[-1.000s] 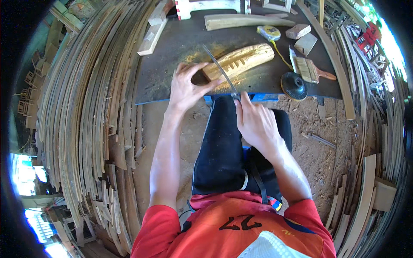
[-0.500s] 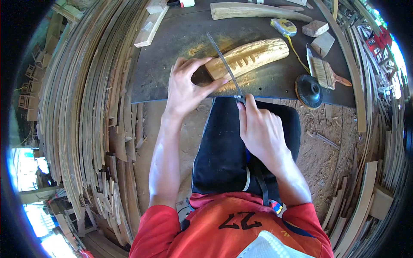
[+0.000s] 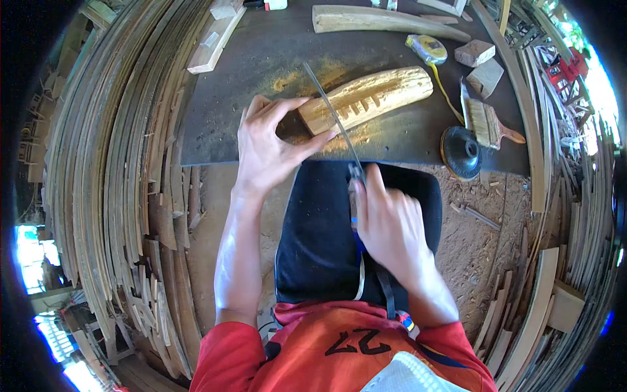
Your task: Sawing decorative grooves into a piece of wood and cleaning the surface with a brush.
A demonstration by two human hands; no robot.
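A curved, yellowish piece of wood point(image 3: 392, 91) with several short notches in its upper face lies on the dark table. My left hand point(image 3: 264, 140) holds its left end, thumb on the near side and fingers on the far side. My right hand point(image 3: 394, 219) is closed round the handle of a saw point(image 3: 330, 108), just off the table's near edge. Its long, thin grey blade slants away to the left across the wood, left of the notches. Whether the blade sits in a cut is too fine to tell. Sawdust lies around the wood.
Farther back on the table point(image 3: 261, 59) lie a longer curved wood piece point(image 3: 366, 21) and a yellow tape measure point(image 3: 428, 49). To the right are two wood blocks point(image 3: 475, 53), a brush point(image 3: 483, 124) and a round black disc point(image 3: 461, 153). Stacked planks point(image 3: 111, 163) line the left side.
The whole view has shifted slightly. My right hand has drawn the saw a little nearer to my body. My left hand keeps its hold on the wood.
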